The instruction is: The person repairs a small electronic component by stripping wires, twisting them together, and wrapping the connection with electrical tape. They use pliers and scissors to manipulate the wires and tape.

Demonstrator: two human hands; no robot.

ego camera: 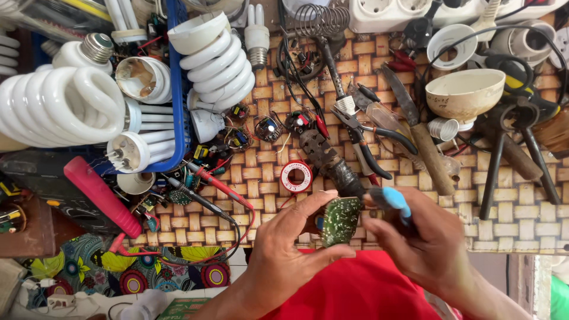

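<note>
A small green circuit board (340, 220) is pinched edge-on between the thumb and fingers of the left hand (290, 243), low in the middle of the frame, just above a red cloth (355, 290). Just to its right, a blue-handled tool (391, 201) is gripped in the closed right hand (427, 243), its tip hidden against the board. The two hands are held close together over the near edge of the woven counter (521, 213). A roll of solder wire (296, 176) lies just above the left hand, pliers (361, 136) further up, and spiral lamp tubes (59, 106) fill the upper left.
</note>
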